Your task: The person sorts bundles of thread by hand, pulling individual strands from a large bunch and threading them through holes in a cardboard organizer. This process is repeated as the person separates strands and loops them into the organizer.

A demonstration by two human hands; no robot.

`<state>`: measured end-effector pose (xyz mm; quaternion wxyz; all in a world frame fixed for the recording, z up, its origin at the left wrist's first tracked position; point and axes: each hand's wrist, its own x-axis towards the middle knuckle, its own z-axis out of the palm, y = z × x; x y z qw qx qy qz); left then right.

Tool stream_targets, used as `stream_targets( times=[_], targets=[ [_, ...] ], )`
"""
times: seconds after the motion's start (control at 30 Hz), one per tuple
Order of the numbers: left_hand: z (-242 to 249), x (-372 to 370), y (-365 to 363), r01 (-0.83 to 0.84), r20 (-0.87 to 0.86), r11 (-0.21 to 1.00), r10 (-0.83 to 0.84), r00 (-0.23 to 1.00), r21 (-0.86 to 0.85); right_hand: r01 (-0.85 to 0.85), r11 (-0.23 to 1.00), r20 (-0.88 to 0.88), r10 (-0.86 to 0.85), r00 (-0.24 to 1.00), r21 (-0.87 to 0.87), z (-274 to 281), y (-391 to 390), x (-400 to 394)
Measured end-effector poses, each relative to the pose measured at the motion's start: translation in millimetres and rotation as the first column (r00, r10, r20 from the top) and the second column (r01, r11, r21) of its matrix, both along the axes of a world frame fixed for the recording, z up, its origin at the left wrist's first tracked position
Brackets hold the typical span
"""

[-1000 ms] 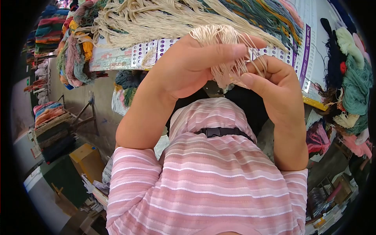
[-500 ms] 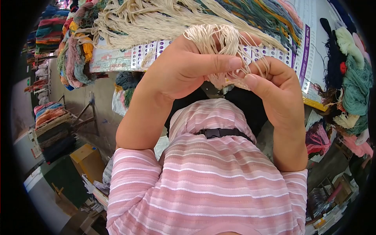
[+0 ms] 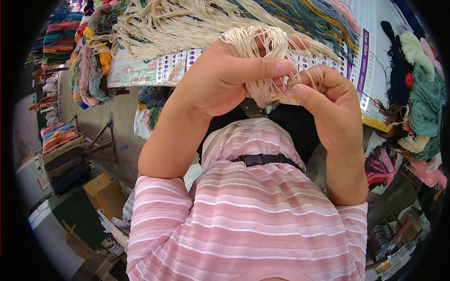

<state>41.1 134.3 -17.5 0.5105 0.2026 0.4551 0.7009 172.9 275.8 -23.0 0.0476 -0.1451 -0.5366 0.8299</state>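
Observation:
A looped bundle of cream embroidery thread (image 3: 262,44) hangs over my left hand (image 3: 225,70), whose thumb presses across the strands. The fingers behind the bundle are partly hidden. My right hand (image 3: 328,93) pinches several loose strands between thumb and curled forefinger, just right of the bundle. The pinched strands run back to the bundle and loop over the right forefinger. Beyond both hands, a broad pile of cream thread (image 3: 154,33) lies on the table, with the perforated thread cards (image 3: 190,57) showing under its near edge.
Blue-green and mustard threads (image 3: 314,23) lie on the far right of the table. Multicoloured skeins (image 3: 91,61) hang over its left edge. Teal, navy and white skeins (image 3: 424,103) hang at the right. A cardboard box (image 3: 104,194) stands on the floor at the left.
Both hands stay nearly in place. My left thumb has shifted slightly up and right, and the strands by my right fingers lie a little differently.

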Motion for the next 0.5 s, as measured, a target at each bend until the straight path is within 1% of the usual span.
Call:
stream_targets(
  times=[0.1,0.2,0.3,0.33,0.4,0.5],
  targets=[
    [0,1,1,-0.035,-0.032,0.999,0.034,0.999,-0.034,0.082,0.994,-0.005,-0.082,0.997,0.068,6,-9,-3],
    [2,5,6,-0.095,-0.082,0.995,0.094,0.992,-0.016,0.075,0.983,0.022,-0.080,0.997,0.167,6,-7,-3],
    [1,13,10,-0.166,-0.084,0.986,0.166,0.983,-0.002,0.170,0.972,-0.003,-0.172,0.985,0.161,-2,-11,-5],
    [1,14,11,-0.193,-0.077,0.981,0.192,0.978,-0.003,0.170,0.972,-0.002,-0.172,0.985,0.162,-3,-10,-5],
    [1,13,10,-0.181,-0.100,0.984,0.180,0.979,0.003,0.166,0.973,0.000,-0.168,0.986,0.161,-5,-9,-6],
    [1,12,10,-0.172,-0.144,0.985,0.170,0.975,-0.003,0.174,0.984,-0.060,-0.171,0.984,0.048,-12,-10,-7]
  ],
)
